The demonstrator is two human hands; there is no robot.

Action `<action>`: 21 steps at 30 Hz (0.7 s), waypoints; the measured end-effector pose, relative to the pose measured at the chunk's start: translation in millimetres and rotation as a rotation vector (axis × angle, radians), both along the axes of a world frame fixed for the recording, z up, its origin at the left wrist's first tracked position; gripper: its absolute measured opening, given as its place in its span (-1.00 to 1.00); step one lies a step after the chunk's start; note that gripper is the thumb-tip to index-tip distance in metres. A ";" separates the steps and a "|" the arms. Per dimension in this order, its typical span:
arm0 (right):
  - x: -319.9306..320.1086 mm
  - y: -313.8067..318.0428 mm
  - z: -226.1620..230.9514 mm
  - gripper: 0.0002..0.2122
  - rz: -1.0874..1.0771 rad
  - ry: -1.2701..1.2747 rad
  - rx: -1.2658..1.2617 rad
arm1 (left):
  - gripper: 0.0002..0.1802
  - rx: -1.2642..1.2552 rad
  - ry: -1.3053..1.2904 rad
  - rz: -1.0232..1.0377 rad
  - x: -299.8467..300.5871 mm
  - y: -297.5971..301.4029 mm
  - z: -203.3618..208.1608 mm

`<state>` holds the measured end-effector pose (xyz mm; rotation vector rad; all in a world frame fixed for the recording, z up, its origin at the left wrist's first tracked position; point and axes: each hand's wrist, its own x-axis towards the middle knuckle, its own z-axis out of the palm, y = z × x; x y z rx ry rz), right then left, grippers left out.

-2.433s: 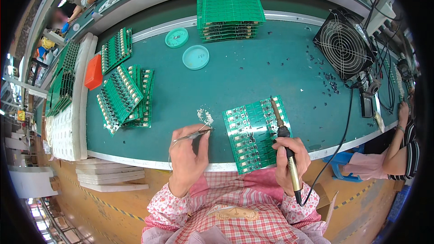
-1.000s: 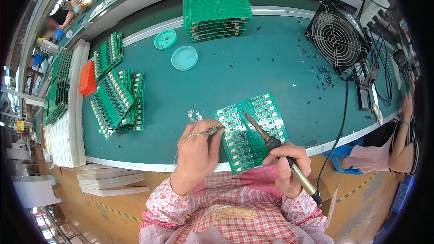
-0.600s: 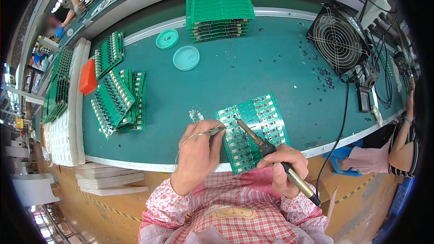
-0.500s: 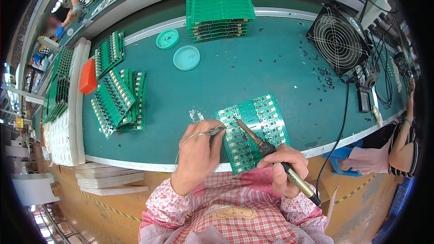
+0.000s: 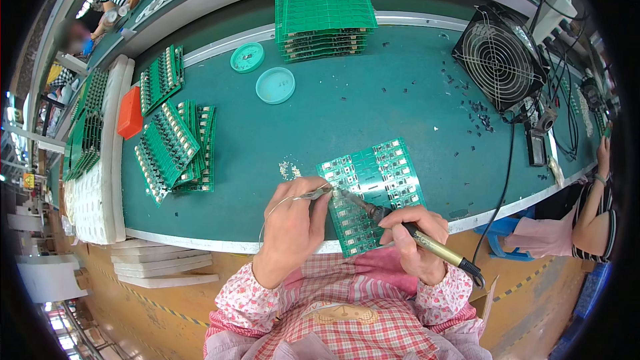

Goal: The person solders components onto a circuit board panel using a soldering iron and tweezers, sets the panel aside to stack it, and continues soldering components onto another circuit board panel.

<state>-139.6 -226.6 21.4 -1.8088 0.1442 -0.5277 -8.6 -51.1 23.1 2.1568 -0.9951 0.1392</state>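
Note:
A green circuit board [image 5: 365, 168] with rows of small parts lies at the table's front edge, its near end reaching over the rim. My right hand [image 5: 421, 233] is closed around a soldering iron [image 5: 437, 248]. The iron's tip is at the left rows of the board, near the fingertips of my left hand [image 5: 291, 228]. Those fingers pinch slim grey metal tweezers [image 5: 312, 195] at the board's left edge. A thin solder wire [image 5: 272, 209] loops over the same hand. Whether the tip touches the wire or a part is too small to tell.
Tiny pale parts [image 5: 289, 171] lie beyond my left hand. Stacked boards stand at left [image 5: 175, 150] and back [image 5: 327, 10]. Near them are two round green dishes [image 5: 275, 85] and an orange box [image 5: 130, 113]. A fan [image 5: 499, 57] stands right, beside scattered black bits [image 5: 480, 115]. Other people are nearby.
My right hand has brought the iron's tip down toward me and to the left, close to the tweezers. The iron's handle now lies flatter. My left hand has barely moved.

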 end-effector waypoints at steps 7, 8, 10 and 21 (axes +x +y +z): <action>4.6 3.1 -0.1 -0.91 0.007 0.037 0.019 | -0.85 -0.024 -0.010 -0.005 0.7 -0.2 -1.6; 5.7 4.0 -0.1 -0.92 0.002 0.030 0.006 | -0.85 -0.024 -0.009 -0.005 0.6 -0.1 -1.6; 6.7 4.6 -0.4 -0.92 -0.003 0.024 -0.007 | -0.86 -0.028 -0.007 -0.010 0.7 0.1 -1.5; 8.6 3.8 -2.5 -0.92 0.023 -0.043 -0.056 | -0.86 -0.019 0.001 -0.007 1.0 -0.9 0.4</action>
